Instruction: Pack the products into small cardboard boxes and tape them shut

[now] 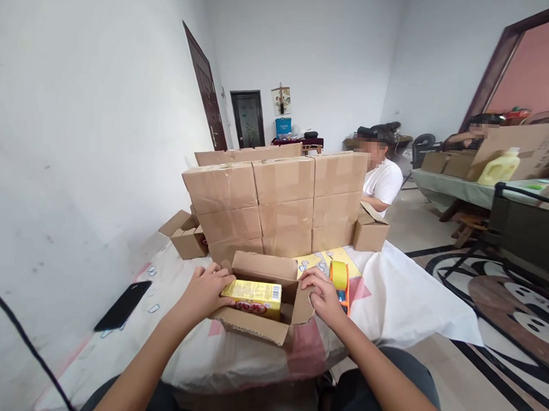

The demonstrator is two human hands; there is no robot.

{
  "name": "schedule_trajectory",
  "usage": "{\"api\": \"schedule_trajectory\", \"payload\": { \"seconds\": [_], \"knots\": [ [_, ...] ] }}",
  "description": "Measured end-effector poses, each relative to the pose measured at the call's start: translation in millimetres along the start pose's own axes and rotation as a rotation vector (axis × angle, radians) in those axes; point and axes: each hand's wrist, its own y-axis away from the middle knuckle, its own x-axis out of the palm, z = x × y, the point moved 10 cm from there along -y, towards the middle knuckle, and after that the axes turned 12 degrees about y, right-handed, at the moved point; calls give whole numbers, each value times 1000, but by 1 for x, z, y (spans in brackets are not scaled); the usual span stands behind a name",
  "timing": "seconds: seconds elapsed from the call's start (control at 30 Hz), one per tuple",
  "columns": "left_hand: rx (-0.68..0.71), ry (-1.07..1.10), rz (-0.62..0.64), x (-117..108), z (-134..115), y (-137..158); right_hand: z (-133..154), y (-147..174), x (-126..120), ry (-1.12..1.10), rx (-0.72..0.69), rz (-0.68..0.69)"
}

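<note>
My left hand (211,286) has its fingers around the left end of the yellow pack (254,295), within the open box (254,328); my right hand (321,295) pinches the end flap (302,304). I'd best hold that flap outward and steer the pack level.

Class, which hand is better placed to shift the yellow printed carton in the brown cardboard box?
Probably the left hand: it touches the carton; the right hand holds a brown cardboard flap.
</note>
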Motion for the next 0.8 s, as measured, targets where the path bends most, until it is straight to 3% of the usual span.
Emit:
{"api": "schedule_trajectory", "payload": {
  "seconds": [0.13,0.27,0.37,0.47,0.53,0.7,0.8],
  "knots": [
    [-5,80,-43,-2,7,-1,-2,2,-1,-17,1,21],
    [51,545,-85,-7,37,14,-14,2,-12,-75,68,-50],
    [125,765,-18,11,43,27,-26,4,-20,-207,167,-110],
    [157,790,63,35,24,31,-36,10,-13,-305,285,-63],
    [139,789,54,43,10,27,-36,12,-4,-293,327,13],
    [52,834,-104,43,1,14,-49,13,18,-331,483,74],
    [30,814,-203,50,8,10,-53,9,28,-406,440,115]
  ]
}}
